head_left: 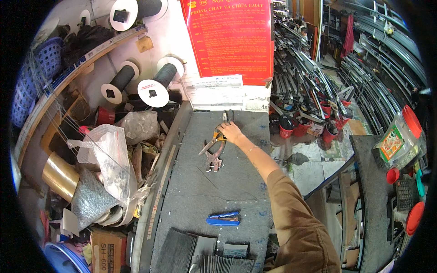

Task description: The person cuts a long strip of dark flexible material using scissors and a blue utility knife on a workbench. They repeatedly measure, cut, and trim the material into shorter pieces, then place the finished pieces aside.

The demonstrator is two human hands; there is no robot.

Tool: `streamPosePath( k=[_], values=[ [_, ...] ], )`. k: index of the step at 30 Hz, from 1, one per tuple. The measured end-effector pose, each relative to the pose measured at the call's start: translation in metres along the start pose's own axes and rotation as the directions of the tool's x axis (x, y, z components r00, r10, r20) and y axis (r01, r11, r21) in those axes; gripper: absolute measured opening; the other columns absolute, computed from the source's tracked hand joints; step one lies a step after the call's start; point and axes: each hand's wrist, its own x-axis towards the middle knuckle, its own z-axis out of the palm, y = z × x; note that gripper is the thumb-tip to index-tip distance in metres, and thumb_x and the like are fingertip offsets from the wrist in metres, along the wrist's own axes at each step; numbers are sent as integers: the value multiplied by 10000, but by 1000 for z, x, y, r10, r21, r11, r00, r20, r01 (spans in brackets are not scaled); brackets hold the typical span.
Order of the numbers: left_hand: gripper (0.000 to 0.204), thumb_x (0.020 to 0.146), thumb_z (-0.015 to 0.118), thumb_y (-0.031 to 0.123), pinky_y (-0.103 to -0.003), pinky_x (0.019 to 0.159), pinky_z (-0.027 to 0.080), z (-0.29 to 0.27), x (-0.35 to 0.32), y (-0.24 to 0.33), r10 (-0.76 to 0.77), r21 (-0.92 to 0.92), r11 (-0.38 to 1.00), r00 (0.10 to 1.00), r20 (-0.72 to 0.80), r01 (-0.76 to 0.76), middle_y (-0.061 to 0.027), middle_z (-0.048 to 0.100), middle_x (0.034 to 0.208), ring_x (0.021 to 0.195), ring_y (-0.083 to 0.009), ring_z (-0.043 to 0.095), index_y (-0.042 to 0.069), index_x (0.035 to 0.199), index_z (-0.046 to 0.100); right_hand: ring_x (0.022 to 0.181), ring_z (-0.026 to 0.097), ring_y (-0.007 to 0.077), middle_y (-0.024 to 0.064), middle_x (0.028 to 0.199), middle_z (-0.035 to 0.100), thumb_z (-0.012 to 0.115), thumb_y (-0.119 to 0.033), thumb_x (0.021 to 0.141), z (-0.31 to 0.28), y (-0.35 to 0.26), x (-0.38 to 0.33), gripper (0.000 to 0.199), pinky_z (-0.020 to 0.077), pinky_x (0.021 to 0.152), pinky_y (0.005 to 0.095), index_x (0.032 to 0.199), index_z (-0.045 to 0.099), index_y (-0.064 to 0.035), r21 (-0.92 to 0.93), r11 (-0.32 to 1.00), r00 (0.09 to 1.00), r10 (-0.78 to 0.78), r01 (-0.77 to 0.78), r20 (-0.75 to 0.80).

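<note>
My right hand (231, 132) reaches to the far end of the grey worktable (182, 186), its fingers curled down among the tools. Under and beside the fingers are scissors (210, 144) with orange-yellow handles. Just beyond the fingertips shows a dark object (228, 116) with a pale patch; what exactly the fingers hold is hidden. Pliers-like metal tool (214, 162) with a notched jaw lies nearer, touching or close to the scissors. A blue stapler (223, 219) rests further down the table. Dark sheets (175, 250) and pleated black mesh (223, 264) lie at the near edge. My left hand is out of view.
Left of the table's raised metal edge (157, 200) are plastic bags (109, 154), a cardboard box (107, 250) and a blue basin (66, 259). Thread spools (160, 82) hang on the wall. Metal profiles (300, 77) and red buckets (286, 129) stand right. A plastic jar (398, 141) sits on the side bench.
</note>
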Motion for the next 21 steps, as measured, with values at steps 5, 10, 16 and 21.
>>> streamPosePath(
  k=[5,10,16,21],
  values=[
    [287,893,639,232,-325,620,458,8,-1,-38,-97,-263,962,993,-62,77,-110,626,791,700,-166,537,-38,976,594,1088,556,253,102,1146,555,579,-118,832,-7,1,-11,435,406,945,406,1256,483,-124,-51,985,986,-165,165,8],
    [273,891,640,219,-325,650,453,10,-22,-35,193,-198,954,965,-177,-227,-69,608,819,737,-148,521,-24,996,576,1000,587,286,170,1076,551,603,-195,828,-22,-20,-40,395,448,853,425,1209,502,-172,62,994,996,-87,88,-31],
    [216,910,580,198,-322,503,354,-9,-26,2,105,-296,947,992,-75,-122,-11,516,645,601,-121,427,38,771,537,829,622,282,190,992,581,622,-93,811,-90,-58,-110,481,501,746,370,1267,471,-116,802,598,939,279,-7,-200],
    [224,900,589,227,-328,568,419,-10,-30,13,208,-189,953,964,-164,-238,-59,549,701,633,-188,498,17,823,587,812,580,150,119,942,592,644,-46,839,-172,-127,-242,523,481,734,305,1293,385,-53,945,307,879,411,117,-242]
  ],
)
